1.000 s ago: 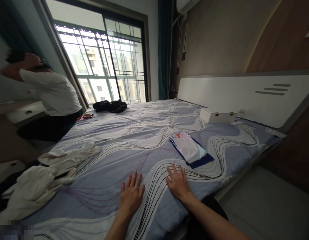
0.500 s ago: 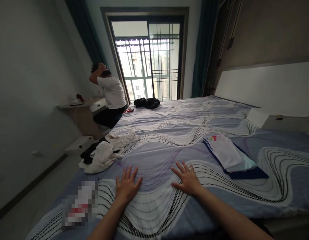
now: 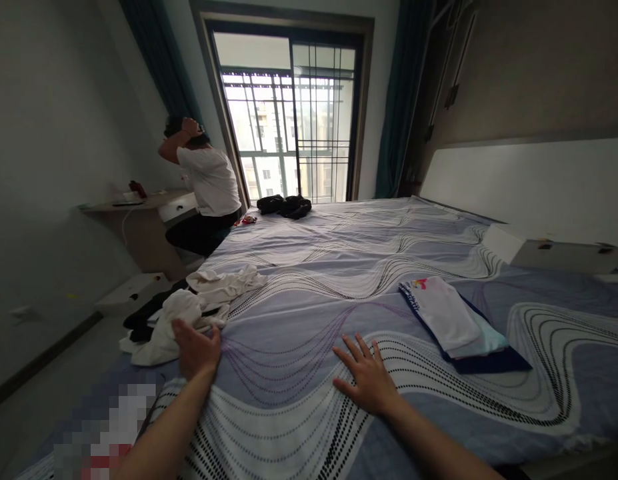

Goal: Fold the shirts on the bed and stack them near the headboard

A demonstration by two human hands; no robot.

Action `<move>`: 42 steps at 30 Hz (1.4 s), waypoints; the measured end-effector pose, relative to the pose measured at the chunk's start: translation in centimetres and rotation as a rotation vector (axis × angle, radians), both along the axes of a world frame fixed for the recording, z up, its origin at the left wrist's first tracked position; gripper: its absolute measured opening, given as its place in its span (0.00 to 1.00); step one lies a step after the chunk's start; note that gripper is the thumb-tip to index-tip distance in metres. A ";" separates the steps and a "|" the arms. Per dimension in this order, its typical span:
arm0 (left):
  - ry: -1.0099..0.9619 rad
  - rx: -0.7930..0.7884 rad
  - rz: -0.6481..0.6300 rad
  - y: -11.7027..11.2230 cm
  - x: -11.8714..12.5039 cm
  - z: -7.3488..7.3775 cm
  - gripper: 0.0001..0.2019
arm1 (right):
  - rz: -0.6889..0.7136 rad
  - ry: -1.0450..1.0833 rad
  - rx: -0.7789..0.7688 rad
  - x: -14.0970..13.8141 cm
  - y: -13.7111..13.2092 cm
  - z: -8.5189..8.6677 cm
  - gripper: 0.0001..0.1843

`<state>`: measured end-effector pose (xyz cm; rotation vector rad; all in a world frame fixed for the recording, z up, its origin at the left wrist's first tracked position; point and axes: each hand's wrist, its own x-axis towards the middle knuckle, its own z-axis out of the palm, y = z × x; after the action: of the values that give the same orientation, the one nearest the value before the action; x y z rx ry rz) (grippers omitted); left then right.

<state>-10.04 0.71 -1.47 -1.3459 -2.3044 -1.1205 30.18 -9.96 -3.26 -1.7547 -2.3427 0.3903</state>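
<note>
Right hand (image 3: 369, 383) lay spread on bed (image 3: 283, 370), grasping nothing. Left hand (image 3: 196, 350) overlapped white clothes (image 3: 176, 310) at bed's left; couldn't tell if gripping. Folded clothes (image 3: 446, 317) lay right; black clothes (image 3: 285, 207) farther back.

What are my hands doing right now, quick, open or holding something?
Left hand: open, at the crumpled white clothing; contact can't be told.
Right hand: open, fingers spread on the patterned sheet, holding nothing.

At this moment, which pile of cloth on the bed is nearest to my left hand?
The crumpled cream cloth pile, right at your left hand; the folded white-and-navy stack and the crumpled black heap lie farther away.
</note>
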 end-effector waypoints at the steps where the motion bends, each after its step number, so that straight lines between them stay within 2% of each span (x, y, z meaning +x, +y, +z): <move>1: -0.049 -0.006 0.053 0.3 -0.2 0.0 0.50 | -0.001 0.000 0.003 0.0 0.0 0.0 0.40; 3: -0.081 -0.026 0.147 0.6 -0.3 -0.1 0.51 | -0.005 0.001 0.015 0.0 0.0 -0.1 0.39; 4: -0.043 -0.032 0.153 0.7 -0.3 -0.3 0.48 | -0.007 0.001 0.024 0.0 0.0 -0.2 0.39; 5: 0.036 -0.040 0.106 0.7 -0.2 -0.5 0.45 | -0.007 0.002 0.032 0.0 0.0 -0.3 0.38; 6: 0.145 -0.055 0.007 0.8 -0.1 -0.7 0.40 | -0.006 0.003 0.040 0.0 0.0 -0.3 0.38; 9: 0.493 -0.185 -0.413 1.5 0.3 -1.0 0.28 | 0.000 0.008 0.056 0.0 0.0 -0.5 0.38; 10: 0.564 -0.237 -0.495 2.0 0.4 -1.0 0.27 | 0.001 0.008 0.058 0.0 0.0 -0.6 0.38; 11: 0.605 -0.283 -0.518 2.6 0.5 -1.0 0.27 | 0.002 0.007 0.059 0.0 0.1 -0.7 0.38; 16: 0.586 -0.482 -0.338 7.1 1.5 -0.4 0.30 | 0.003 0.002 0.064 0.0 0.2 -0.9 0.37; 19: 0.554 -0.559 -0.333 10.5 3.1 -0.1 0.32 | -0.004 -0.001 0.061 -0.1 0.2 -0.8 0.36; 24: 0.448 -0.552 -0.285 15.6 5.3 -0.1 0.30 | -0.010 0.008 0.050 -0.2 0.3 -0.6 0.36; 29: 0.279 -0.523 -0.171 17.8 4.6 -0.2 0.26 | -0.014 0.032 0.055 0.0 0.5 -1.1 0.35; 31: 0.245 -0.520 -0.175 17.6 4.4 -0.3 0.25 | -0.021 0.037 0.058 0.0 0.6 -1.2 0.34; 33: 0.242 -0.516 -0.234 16.9 5.0 -0.2 0.23 | -0.022 0.039 0.060 0.0 0.6 -1.2 0.34; 36: 0.254 -0.515 -0.388 14.6 7.6 -0.2 0.19 | -0.017 0.031 0.067 -0.1 0.5 -1.1 0.35; 39: 0.263 -0.508 -0.577 10.9 11.5 -0.5 0.18 | -0.022 0.020 0.093 -0.2 0.5 -1.2 0.36; 42: 0.263 -0.495 -0.777 5.6 15.5 -1.2 0.16 | -0.069 0.022 0.130 -0.4 0.5 -1.4 0.41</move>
<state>5.42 6.33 -2.62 -2.5305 -1.9548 -0.4540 29.81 -9.42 -4.66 -1.7553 -2.2316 0.2400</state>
